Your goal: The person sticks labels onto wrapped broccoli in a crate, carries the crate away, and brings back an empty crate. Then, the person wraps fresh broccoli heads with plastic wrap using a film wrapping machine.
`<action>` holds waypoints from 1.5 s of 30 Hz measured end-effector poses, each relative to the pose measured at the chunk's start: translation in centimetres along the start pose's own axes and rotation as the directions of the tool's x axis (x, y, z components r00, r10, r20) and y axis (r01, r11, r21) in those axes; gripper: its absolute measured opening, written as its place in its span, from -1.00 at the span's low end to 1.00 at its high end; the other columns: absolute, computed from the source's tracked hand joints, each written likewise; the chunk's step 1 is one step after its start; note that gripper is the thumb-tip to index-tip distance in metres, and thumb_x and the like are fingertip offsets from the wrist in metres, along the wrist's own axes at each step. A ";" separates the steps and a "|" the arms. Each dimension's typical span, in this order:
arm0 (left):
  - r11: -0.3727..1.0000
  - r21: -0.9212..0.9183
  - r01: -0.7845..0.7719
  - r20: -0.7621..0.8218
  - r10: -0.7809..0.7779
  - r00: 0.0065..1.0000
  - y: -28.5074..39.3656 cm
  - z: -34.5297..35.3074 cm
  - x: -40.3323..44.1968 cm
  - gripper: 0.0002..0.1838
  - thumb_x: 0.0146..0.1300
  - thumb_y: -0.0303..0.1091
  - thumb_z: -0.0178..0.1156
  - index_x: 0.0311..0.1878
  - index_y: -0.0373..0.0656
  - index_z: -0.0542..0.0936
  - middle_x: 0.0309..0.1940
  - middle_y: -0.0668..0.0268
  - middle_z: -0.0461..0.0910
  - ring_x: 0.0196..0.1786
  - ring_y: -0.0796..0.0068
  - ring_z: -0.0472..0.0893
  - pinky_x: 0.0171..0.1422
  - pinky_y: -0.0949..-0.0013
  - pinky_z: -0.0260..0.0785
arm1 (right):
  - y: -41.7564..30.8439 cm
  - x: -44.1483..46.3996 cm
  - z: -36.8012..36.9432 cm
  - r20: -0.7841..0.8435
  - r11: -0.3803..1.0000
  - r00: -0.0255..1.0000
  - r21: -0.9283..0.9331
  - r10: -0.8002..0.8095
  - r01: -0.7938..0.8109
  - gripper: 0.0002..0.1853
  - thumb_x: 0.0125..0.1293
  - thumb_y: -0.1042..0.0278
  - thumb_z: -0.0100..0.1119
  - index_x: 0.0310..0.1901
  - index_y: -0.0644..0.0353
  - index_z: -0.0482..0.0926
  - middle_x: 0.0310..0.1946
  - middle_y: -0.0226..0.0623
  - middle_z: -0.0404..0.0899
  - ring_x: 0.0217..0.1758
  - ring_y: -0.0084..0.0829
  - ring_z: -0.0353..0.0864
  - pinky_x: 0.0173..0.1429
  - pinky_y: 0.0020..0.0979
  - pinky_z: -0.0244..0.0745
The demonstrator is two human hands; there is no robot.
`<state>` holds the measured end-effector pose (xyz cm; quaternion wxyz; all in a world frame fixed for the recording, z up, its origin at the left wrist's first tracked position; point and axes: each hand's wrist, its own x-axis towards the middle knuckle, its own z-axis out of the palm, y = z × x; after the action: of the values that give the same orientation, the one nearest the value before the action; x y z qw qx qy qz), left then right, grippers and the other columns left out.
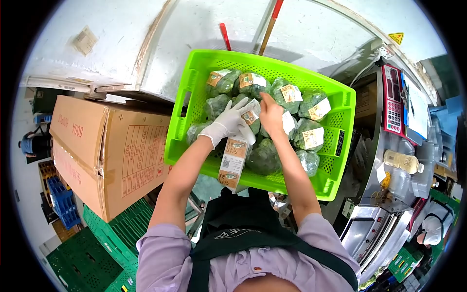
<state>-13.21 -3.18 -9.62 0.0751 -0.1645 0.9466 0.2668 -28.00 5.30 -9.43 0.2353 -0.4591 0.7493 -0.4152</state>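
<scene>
From where I stood, the gloved left hand (227, 122) was spread over a bag of greens (253, 126) below it, a label strip (232, 164) hanging nearer the wearer, while the right hand (271, 116) beside it, grip unclear to me, risked creasing a label (250, 116) on loose wrapping.

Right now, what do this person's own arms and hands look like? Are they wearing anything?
The left hand wears a thin, whitish glove that ends at the wrist. The right hand has no glove. Loose, pale purple sleeves stop near the elbows, so both forearms are bare. I see no markings on the glove.
</scene>
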 end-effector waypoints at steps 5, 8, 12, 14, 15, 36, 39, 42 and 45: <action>0.987 0.157 -0.044 -0.042 0.052 0.998 1.7 -1.4 -3.1 -0.90 -0.12 -0.46 0.22 -0.45 -0.13 0.65 0.28 0.14 0.27 0.39 0.17 0.14 0.39 -0.06 -0.02 | 3.2 -0.6 4.4 0.155 0.920 0.960 -0.285 -0.232 0.268 -0.47 -0.04 0.43 0.23 0.03 0.40 0.38 0.12 -0.03 0.33 0.27 -0.04 0.21 0.27 -0.22 0.23; 0.919 -0.385 0.082 -0.360 -0.231 0.904 3.6 -2.6 -7.2 -0.83 -0.06 -0.44 0.24 -0.32 -0.19 0.65 -0.04 0.08 0.56 -0.02 0.21 0.57 0.04 0.38 0.40 | 4.0 0.5 4.1 0.167 0.919 0.964 -0.304 -0.207 0.250 -0.51 -0.04 0.43 0.21 0.01 0.35 0.44 0.05 0.01 0.43 0.18 -0.04 0.35 0.20 -0.22 0.32; 0.695 -0.709 0.122 -0.301 -0.455 0.838 7.7 -3.4 -12.6 -0.67 -0.01 -0.54 0.19 -0.08 -0.21 0.57 -0.13 0.16 0.60 -0.10 0.38 0.61 -0.02 0.43 0.42 | 3.7 1.7 2.3 0.064 0.983 0.991 -0.132 -0.121 0.129 -0.65 -0.03 0.55 0.07 -0.12 0.21 0.56 -0.22 -0.03 0.59 -0.14 -0.05 0.57 0.00 -0.19 0.47; 0.586 -0.805 0.095 -0.296 -0.534 0.792 9.3 -2.6 -14.5 -0.64 -0.01 -0.55 0.20 -0.06 -0.23 0.55 -0.22 0.20 0.61 -0.16 0.44 0.61 -0.01 0.44 0.41 | 1.4 0.5 0.4 0.024 0.984 0.994 -0.138 -0.107 0.109 -0.66 0.02 0.56 0.04 -0.10 0.24 0.56 -0.20 -0.05 0.59 -0.14 -0.08 0.58 -0.02 -0.23 0.48; 0.603 -0.789 0.120 -0.307 -0.556 0.773 9.9 -2.6 -15.5 -0.67 0.05 -0.55 0.18 -0.05 -0.26 0.55 -0.24 0.26 0.63 -0.17 0.53 0.59 -0.04 0.46 0.41 | 0.3 -0.4 -0.5 0.032 0.989 0.996 -0.112 -0.088 0.091 -0.70 0.08 0.54 0.05 -0.10 0.25 0.56 -0.21 -0.08 0.61 -0.17 -0.15 0.61 -0.06 -0.29 0.50; 0.267 -0.959 0.097 -0.066 -0.542 0.838 16.7 -2.7 -24.3 -0.75 0.13 -0.34 0.24 -0.22 -0.36 0.59 -0.42 0.29 0.63 -0.36 0.66 0.54 -0.22 0.54 0.38 | -15.1 -14.4 -6.4 0.322 0.990 0.946 0.123 0.024 -0.066 -0.75 0.19 0.27 0.26 -0.22 0.29 0.59 -0.41 -0.37 0.60 -0.44 -0.64 0.47 -0.33 -0.57 0.42; 0.284 -0.952 0.115 -0.087 -0.609 0.789 17.1 -1.9 -25.9 -0.75 0.14 -0.34 0.24 -0.23 -0.36 0.60 -0.43 0.28 0.63 -0.36 0.64 0.54 -0.23 0.52 0.39 | -15.1 -15.3 -6.2 0.241 0.979 0.971 0.199 0.005 -0.054 -0.65 0.13 0.27 0.31 -0.10 0.27 0.55 -0.18 -0.25 0.59 -0.23 -0.51 0.55 -0.13 -0.47 0.49; 0.359 -0.916 0.181 -0.110 -0.657 0.746 16.7 0.2 -27.3 -0.76 0.12 -0.29 0.27 -0.27 -0.30 0.64 -0.47 0.25 0.62 -0.39 0.59 0.55 -0.23 0.48 0.39 | -17.7 -17.3 -7.2 0.117 0.898 0.892 0.007 -0.437 0.439 -0.56 -0.08 0.28 0.43 -0.12 0.22 0.57 -0.23 -0.13 0.60 -0.17 -0.23 0.56 -0.08 -0.31 0.48; 0.411 -0.899 0.155 -0.147 -0.614 0.775 17.8 0.3 -28.0 -0.75 0.09 -0.26 0.30 -0.34 -0.30 0.64 -0.51 0.22 0.61 -0.40 0.55 0.56 -0.22 0.47 0.40 | -17.9 -20.5 -6.0 0.452 0.935 0.827 0.050 -0.336 0.352 -0.66 0.02 0.20 0.34 -0.21 0.23 0.60 -0.29 -0.10 0.60 -0.21 -0.12 0.57 -0.13 -0.29 0.48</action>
<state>6.71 18.82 5.13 -0.1790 -0.4578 0.6115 0.6200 -14.05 21.64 8.22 0.3164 -0.6746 0.5859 -0.3186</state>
